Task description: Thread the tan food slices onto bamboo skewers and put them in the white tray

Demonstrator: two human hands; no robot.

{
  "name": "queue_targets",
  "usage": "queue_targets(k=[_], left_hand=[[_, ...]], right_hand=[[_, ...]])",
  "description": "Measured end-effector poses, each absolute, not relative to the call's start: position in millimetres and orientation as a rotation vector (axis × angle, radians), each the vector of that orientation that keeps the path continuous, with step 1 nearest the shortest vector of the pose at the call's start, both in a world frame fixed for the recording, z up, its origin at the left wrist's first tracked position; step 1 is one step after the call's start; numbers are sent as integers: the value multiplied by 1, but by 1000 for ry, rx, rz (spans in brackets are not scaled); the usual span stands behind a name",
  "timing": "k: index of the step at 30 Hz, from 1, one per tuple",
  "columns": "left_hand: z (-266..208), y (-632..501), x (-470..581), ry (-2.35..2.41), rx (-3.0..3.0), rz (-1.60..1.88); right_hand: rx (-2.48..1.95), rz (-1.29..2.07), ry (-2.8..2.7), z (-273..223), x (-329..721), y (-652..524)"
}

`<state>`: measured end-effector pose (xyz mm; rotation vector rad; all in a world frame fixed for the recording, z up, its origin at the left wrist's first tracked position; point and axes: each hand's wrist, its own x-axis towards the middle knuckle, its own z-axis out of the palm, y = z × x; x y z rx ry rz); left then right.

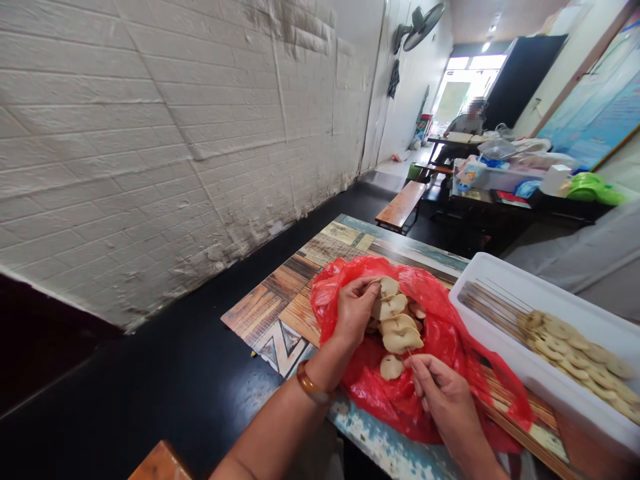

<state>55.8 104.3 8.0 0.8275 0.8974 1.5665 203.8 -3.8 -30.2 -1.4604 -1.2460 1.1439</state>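
Note:
Over a red plastic bag I hold a thin skewer carrying several pale, round, thin food slices; I cannot tell what food they are. My left hand is closed, thumb and fingers pinching the slice at the far end. My right hand is closed on the near end of the skewer, beside a single slice lower down. More slices lie in the bag, partly hidden behind the skewered ones and my left hand.
To the right, a white plastic tray holds skewers loaded with slices. The bag lies on a patterned wooden table. Beyond are a bench, a cluttered table and a seated person. A white brick-patterned wall runs along the left.

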Motion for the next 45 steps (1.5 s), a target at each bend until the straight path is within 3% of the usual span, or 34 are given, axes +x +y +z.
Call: queue_targets(k=[27,45], left_hand=[[5,105,56,835,820,1352],[8,104,52,689,647,1171]], right_hand=[[-1363,1185,-1144,-32,204,1],[-1230,1380,-927,-31,207,3]])
